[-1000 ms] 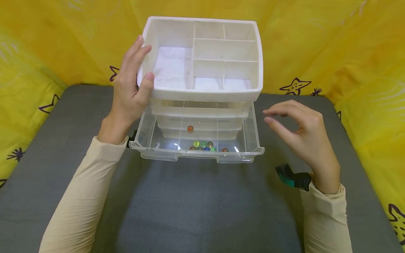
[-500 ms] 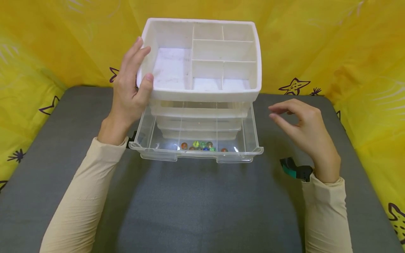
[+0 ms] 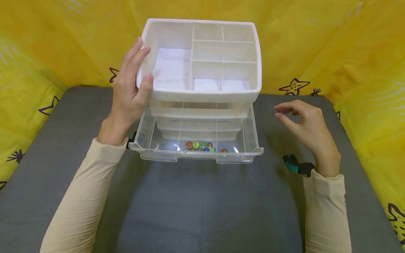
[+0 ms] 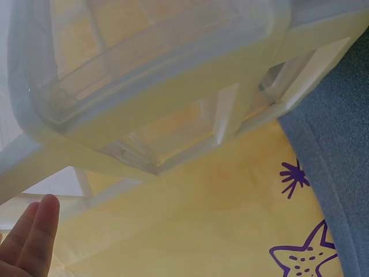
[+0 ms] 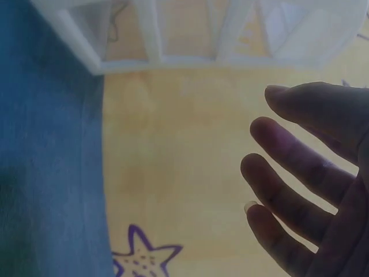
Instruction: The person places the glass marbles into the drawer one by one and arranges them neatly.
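Note:
A white plastic drawer organizer (image 3: 202, 96) with a divided top tray stands on the grey table. My left hand (image 3: 128, 84) rests against its left side, thumb at the front corner; the left wrist view shows straight fingers (image 4: 36, 234) beside the frame. Below the tray, a clear drawer (image 3: 158, 154) is pulled out towards me. Several glass marbles (image 3: 203, 144) of mixed colours lie near its front wall, one orange-brown marble (image 3: 224, 150) apart at the right. My right hand (image 3: 308, 130) hovers right of the organizer, fingers loosely bent and holding nothing.
Yellow cloth (image 3: 316, 45) with dark starfish drawings hangs behind and at both sides of the grey table (image 3: 202, 207). The top tray (image 3: 172, 66) has one large compartment at left and several smaller ones at right. A black and green wrist strap (image 3: 297, 166) shows at the right cuff.
An orange marble has rolled from the drawer's middle to the front group, first leftwards, then slightly back right. My right hand has drawn away to the right. My left hand stays put.

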Available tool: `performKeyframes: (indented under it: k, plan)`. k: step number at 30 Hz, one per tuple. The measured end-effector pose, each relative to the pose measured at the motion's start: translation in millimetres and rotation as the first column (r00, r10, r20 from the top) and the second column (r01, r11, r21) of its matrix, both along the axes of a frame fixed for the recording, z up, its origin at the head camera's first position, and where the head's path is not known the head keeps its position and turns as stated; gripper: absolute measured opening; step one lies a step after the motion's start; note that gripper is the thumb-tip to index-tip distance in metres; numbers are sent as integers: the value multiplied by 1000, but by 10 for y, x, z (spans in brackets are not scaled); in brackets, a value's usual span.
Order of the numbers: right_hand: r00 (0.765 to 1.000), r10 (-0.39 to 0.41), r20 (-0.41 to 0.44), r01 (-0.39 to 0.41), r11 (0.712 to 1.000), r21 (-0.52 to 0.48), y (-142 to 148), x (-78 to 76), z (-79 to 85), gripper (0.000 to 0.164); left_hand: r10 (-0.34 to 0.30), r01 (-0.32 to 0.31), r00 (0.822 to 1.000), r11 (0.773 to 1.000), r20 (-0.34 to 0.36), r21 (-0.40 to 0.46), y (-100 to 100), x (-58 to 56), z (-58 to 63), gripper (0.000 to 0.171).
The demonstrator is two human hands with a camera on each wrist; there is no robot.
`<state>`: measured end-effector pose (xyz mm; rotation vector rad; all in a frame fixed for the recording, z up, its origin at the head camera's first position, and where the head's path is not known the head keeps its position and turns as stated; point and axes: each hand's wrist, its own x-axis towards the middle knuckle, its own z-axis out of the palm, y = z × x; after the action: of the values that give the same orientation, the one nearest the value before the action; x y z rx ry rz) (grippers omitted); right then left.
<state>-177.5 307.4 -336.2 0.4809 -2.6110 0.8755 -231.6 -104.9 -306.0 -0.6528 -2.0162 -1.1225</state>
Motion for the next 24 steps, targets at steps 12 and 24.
performKeyframes:
  k: [12, 24]
  plan:
    - [988, -101, 119, 103, 995, -13, 235, -93, -136, 22, 0, 0, 1000, 1000, 0, 6, 5, 18, 19, 59]
    - [966, -164, 199, 160, 986, 36, 466, -122, -228, 25, 8, -8, 1000, 1000, 8, 4, 9, 37, 33, 60]
